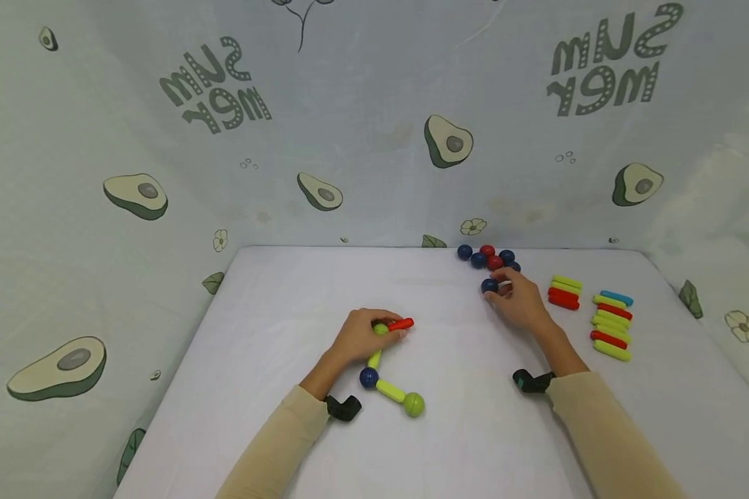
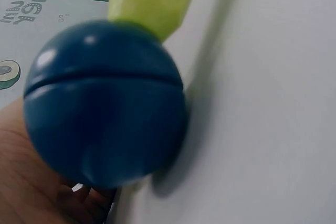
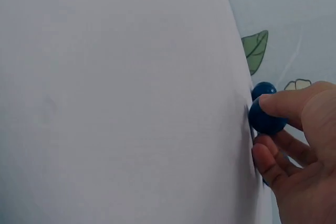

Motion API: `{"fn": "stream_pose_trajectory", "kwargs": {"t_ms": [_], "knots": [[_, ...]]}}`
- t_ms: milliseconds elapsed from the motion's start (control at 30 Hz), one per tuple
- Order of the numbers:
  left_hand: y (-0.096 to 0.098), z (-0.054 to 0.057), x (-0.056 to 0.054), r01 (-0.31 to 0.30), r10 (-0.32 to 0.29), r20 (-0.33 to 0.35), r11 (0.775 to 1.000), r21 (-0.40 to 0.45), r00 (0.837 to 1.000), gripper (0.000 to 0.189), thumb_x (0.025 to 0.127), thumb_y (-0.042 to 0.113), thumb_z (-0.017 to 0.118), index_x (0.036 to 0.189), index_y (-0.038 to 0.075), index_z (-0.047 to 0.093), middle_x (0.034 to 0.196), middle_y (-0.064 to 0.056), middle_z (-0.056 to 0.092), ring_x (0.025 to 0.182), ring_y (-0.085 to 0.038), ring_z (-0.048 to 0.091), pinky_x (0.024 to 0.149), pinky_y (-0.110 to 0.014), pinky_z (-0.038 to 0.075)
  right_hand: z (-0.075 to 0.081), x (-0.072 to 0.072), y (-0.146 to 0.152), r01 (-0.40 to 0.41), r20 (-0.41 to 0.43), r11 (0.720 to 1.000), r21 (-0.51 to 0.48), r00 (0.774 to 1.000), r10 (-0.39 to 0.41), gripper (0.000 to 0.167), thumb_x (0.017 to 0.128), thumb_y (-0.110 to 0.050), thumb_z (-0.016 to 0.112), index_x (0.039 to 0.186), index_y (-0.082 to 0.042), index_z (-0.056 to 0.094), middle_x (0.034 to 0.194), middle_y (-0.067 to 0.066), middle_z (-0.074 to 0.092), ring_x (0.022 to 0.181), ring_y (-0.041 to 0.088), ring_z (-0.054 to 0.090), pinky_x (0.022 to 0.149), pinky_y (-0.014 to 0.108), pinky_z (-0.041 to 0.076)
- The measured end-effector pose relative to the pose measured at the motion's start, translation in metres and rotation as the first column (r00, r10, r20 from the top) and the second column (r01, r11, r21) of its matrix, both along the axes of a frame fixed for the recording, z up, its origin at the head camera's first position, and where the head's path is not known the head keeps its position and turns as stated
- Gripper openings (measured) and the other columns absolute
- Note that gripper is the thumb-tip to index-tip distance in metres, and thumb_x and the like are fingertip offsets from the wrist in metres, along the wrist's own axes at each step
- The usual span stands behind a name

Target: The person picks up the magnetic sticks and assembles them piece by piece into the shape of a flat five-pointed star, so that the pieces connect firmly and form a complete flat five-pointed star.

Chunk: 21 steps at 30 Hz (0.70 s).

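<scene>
Pinching a blue ball (image 1: 489, 285), right hand (image 1: 524, 305); gripping a green ball (image 1: 381, 329), left hand (image 1: 357, 335).
Steady the rod-and-ball chain (image 1: 390, 390) on the table (image 1: 287, 312), leaving the red rod (image 1: 402, 324) exposed; lift clear of 2 red balls (image 1: 494, 263).

Table (image 1: 274, 312), white; twelve o'clock at far edge. On it: one ball-and-stick chain (image 1: 369, 378), near centre, towards nine; ball cluster (image 1: 494, 263), blue and red, at one; short stick row (image 1: 564, 293), green and red, at two; long stick row (image 1: 610, 325), green, red, blue, towards three.

Soft light, blurry shadows, white glints on blue ball (image 2: 105, 108)
</scene>
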<state>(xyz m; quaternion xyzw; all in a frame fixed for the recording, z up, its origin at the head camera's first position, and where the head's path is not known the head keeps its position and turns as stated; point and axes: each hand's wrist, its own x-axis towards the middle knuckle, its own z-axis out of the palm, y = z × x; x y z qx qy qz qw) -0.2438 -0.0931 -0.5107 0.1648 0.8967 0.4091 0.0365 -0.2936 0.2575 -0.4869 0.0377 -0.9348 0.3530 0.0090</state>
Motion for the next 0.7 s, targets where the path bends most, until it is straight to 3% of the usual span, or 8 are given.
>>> {"fn": "stream_pose_trajectory", "kwargs": {"t_ms": [333,700], "knots": [[-0.001,-0.004,0.001,-0.012,0.012,0.002,0.999,0.04,1.0,0.029,0.089,0.044,0.079,0.115,0.032,0.08,0.118,0.003,0.076,0.112,-0.017,0.065,0.094,-0.038,0.051,-0.006,0.024,-0.022,-0.102,0.005,0.993,-0.054,0.995,0.102,0.044,0.101,-0.02,0.067,0.141,-0.008,0.055,0.138,0.021,0.059,0.114,0.036,0.061,0.103,0.055,0.051],[-0.001,-0.006,-0.001,0.004,-0.002,-0.039,0.999,0.054,0.999,0.026,0.089,0.045,0.079,0.112,0.034,0.081,0.099,0.013,0.075,0.09,-0.007,0.061,0.077,-0.026,0.048,-0.004,0.047,-0.068,-0.217,-0.043,0.973,-0.083,0.976,0.214,0.041,0.096,-0.013,0.071,0.136,-0.007,0.061,0.125,0.016,0.067,0.103,0.025,0.062,0.092,0.04,0.054]]}}
